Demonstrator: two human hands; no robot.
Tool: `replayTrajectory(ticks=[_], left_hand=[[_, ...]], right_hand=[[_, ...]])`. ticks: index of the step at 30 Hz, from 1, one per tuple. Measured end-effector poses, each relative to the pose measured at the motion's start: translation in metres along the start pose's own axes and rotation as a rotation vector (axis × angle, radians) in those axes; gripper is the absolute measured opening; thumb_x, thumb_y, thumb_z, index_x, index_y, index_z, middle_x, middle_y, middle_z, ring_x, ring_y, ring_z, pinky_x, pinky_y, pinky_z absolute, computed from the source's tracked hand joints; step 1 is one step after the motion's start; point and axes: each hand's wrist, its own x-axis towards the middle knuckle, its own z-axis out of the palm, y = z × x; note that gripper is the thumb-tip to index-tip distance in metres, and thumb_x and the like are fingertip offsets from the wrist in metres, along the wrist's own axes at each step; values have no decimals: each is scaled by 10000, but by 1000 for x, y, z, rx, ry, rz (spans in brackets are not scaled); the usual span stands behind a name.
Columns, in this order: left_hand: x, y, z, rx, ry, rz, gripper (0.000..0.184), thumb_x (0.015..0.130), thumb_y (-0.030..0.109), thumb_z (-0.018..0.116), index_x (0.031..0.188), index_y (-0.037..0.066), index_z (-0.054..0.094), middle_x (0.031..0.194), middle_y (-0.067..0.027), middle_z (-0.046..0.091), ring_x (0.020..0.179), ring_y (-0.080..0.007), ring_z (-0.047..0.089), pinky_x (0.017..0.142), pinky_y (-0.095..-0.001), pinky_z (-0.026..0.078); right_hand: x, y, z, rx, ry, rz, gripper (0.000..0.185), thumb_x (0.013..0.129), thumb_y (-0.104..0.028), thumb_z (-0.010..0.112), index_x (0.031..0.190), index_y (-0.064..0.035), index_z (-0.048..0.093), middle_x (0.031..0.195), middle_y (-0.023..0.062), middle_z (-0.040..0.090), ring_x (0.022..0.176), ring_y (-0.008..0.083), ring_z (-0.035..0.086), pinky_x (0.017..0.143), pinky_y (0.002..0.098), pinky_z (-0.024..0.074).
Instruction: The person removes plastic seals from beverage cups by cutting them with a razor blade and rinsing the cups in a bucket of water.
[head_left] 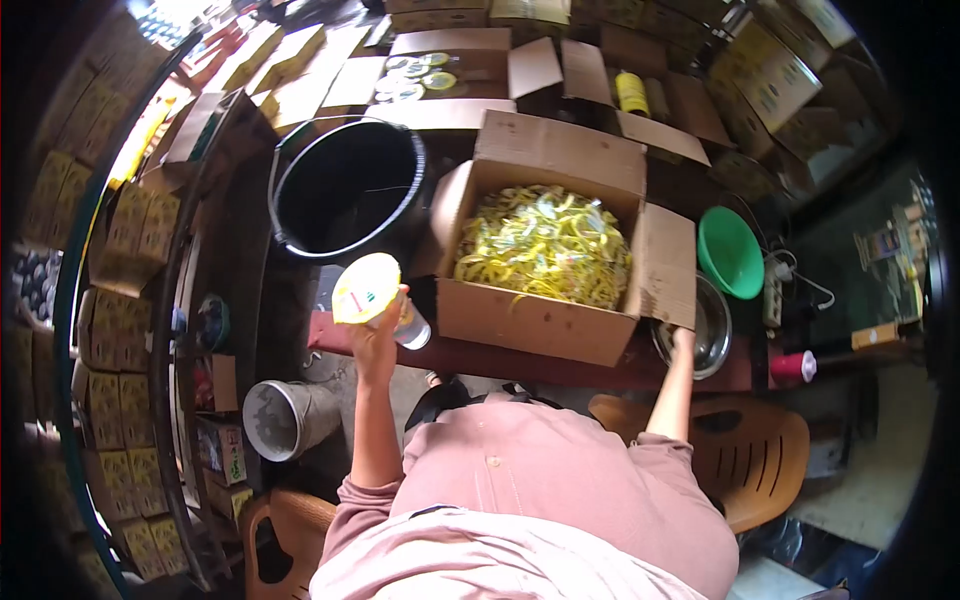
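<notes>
In my left hand is a container with a yellow printed lid, its pale side showing at the right; the fingers are wrapped round it. My right hand reaches over the metal bowl, beneath the cardboard box's right flap. Its fingers are mostly hidden by the flap, so I cannot tell what they hold. Between my hands stands the open cardboard box, filled with a heap of yellow and clear strips.
A black bucket stands left of the box, a green bowl right of it. Further back are open boxes, one with lidded containers. A pink spool lies at the right, a grey bucket below left, chairs beside me.
</notes>
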Motion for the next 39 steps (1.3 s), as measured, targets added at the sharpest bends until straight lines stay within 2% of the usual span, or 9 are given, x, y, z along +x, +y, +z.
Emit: replayTrajectory(ticks=[3, 4, 6, 8, 12, 17, 22, 32, 39], left_hand=[[22, 5, -18, 23, -117, 140, 345, 801, 106, 599, 1109, -16, 502, 1021, -102, 583, 890, -165, 575, 763, -302, 482], [32, 7, -26, 34, -170, 198, 390, 808, 125, 599, 1146, -21, 470, 1059, -116, 563, 916, -190, 574, 772, -327, 496], [57, 11, -46, 152, -184, 213, 392, 790, 105, 609, 1142, -13, 482, 1029, -111, 575, 933, -196, 565, 841, -318, 442], [83, 32, -41, -56, -77, 235, 333, 701, -29, 654, 1022, -3, 569, 976, -70, 615, 896, -136, 586, 793, -265, 462], [138, 39, -61, 177, -76, 251, 349, 682, -3, 695, 1005, -8, 565, 970, -71, 613, 867, -129, 588, 789, -254, 458], [198, 3, -81, 311, -157, 398, 519, 637, 38, 746, 1058, 23, 442, 959, -75, 586, 879, -131, 576, 785, -257, 462], [213, -18, -81, 274, -247, 313, 525, 630, 26, 750, 1049, 42, 434, 966, -66, 567, 901, -129, 558, 806, -256, 450], [216, -23, -82, 347, -299, 298, 550, 595, 58, 763, 1040, 34, 442, 903, -107, 620, 856, -200, 621, 743, -294, 493], [220, -28, -83, 281, -268, 283, 552, 598, 77, 768, 1039, 46, 439, 915, -99, 613, 847, -196, 622, 726, -292, 498]], right_hand=[[-40, -37, -51, -381, 40, -121, 321, 714, -182, 540, 966, -12, 640, 960, 180, 633, 880, 254, 597, 806, 334, 433], [8, 20, -61, -260, 68, -225, 279, 713, -242, 569, 890, -54, 675, 858, 159, 652, 830, 248, 619, 776, 332, 448], [-27, -19, -85, -418, 313, -124, 235, 721, -282, 628, 877, -117, 688, 839, 78, 665, 797, 242, 632, 726, 353, 466], [-20, -16, -100, -230, 518, -240, 239, 742, -276, 639, 840, -61, 675, 827, 97, 665, 771, 227, 632, 695, 344, 471], [-42, -65, -81, 144, 604, -383, 271, 805, -239, 610, 923, 4, 614, 896, 88, 638, 774, 201, 592, 668, 317, 471], [-156, -207, 39, 684, -155, -339, 183, 774, -94, 640, 933, -45, 563, 829, 16, 572, 693, 63, 523, 575, 190, 426], [-282, -319, 164, 527, -627, -466, 254, 772, -63, 643, 1011, -15, 573, 868, 46, 590, 745, 102, 561, 669, 231, 481], [-377, -404, 238, 60, -832, -1068, 327, 719, 25, 620, 1037, -47, 601, 711, 73, 606, 601, 95, 585, 563, 236, 482], [-402, -410, 254, -71, -870, -1267, 271, 722, 9, 553, 987, -14, 601, 753, 155, 562, 684, 313, 578, 635, 380, 470]])
